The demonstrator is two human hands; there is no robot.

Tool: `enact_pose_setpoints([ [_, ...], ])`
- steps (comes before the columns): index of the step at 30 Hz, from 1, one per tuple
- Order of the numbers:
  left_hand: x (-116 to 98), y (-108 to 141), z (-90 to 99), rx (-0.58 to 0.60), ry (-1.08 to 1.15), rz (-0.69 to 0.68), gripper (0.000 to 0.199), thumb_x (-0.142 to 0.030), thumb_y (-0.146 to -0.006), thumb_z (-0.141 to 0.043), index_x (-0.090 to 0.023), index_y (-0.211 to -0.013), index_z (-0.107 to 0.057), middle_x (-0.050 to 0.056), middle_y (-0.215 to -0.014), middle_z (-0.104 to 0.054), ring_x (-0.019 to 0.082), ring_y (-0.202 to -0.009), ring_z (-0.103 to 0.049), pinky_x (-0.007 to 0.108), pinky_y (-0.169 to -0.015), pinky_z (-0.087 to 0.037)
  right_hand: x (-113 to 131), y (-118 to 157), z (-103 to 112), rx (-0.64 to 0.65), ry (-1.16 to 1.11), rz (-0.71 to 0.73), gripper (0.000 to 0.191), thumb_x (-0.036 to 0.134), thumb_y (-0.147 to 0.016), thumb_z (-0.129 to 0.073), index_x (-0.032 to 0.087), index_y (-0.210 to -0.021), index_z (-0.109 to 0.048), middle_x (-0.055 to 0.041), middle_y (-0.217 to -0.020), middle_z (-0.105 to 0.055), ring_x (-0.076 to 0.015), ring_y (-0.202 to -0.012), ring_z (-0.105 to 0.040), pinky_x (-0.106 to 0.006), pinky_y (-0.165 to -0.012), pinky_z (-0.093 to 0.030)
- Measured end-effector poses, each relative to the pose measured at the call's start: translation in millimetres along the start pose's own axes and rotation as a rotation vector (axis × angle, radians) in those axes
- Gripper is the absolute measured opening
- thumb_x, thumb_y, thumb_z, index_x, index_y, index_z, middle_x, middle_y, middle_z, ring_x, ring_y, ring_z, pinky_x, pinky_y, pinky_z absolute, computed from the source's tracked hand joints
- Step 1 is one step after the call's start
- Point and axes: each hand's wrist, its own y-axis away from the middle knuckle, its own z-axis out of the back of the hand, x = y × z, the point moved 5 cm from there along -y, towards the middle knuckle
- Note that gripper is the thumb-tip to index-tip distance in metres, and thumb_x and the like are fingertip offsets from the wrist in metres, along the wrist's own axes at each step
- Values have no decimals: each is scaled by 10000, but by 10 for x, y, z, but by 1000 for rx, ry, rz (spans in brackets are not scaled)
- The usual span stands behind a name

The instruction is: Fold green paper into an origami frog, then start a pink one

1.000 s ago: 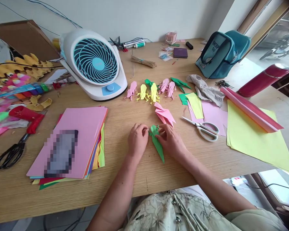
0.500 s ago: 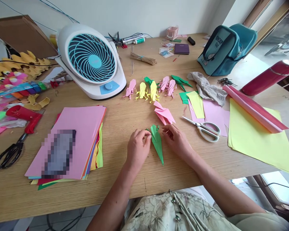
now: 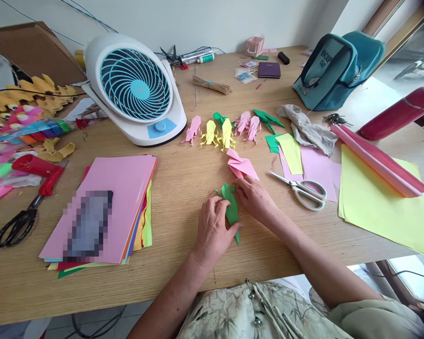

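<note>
A green folded paper figure (image 3: 232,213) lies on the table in front of me, its long point toward me and small thin limbs at its far end. My left hand (image 3: 212,230) holds it from the left, fingertips on its upper face and thumb across the lower point. At its far right corner my right hand (image 3: 251,197) pinches a small limb; the fingertips are partly hidden. Just beyond that hand lies a pink folded paper piece (image 3: 240,165). Farther back stands a row of finished-looking paper frogs, among them a yellow one (image 3: 227,134) and a pink one (image 3: 192,129).
White-handled scissors (image 3: 308,193) lie to the right, beside paper scraps and yellow sheets (image 3: 381,216). At left are a stack of coloured paper (image 3: 123,188) with a blurred dark object on it, and a fan (image 3: 137,89). A red bottle (image 3: 395,115) and teal bag (image 3: 335,70) stand at right.
My left hand has moved right and toward me, laying its fingers and thumb over the green figure. My right hand has shifted slightly left to its corner. The view has moved a little.
</note>
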Motion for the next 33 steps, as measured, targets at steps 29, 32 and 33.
enact_pose_setpoints([
  [29, -24, 30, -74, 16, -133, -62, 465, -258, -802, -769, -181, -1193, -529, 156, -1392, -532, 333, -1161, -568, 521, -975, -503, -112, 16, 41, 1, -283, -263, 214, 344, -847, -580, 182, -747, -677, -9, -661, -650, -135, -600, -513, -264, -582, -324],
  [32, -17, 21, -73, 19, -124, -70, 461, -263, -809, -766, -177, -1194, -527, 149, -1398, -540, 330, -1172, -551, 512, -992, -493, -139, 12, 60, 12, -298, -283, 229, 364, -830, -595, 181, -716, -671, 8, -624, -620, -121, -571, -478, -261, -558, -300],
  [33, -15, 19, -72, 20, -121, -71, 459, -264, -812, -764, -178, -1195, -527, 145, -1398, -541, 329, -1177, -546, 511, -998, -490, -150, 10, 62, 14, -298, -285, 233, 371, -821, -604, 180, -703, -666, 13, -612, -609, -116, -562, -466, -260, -550, -292],
])
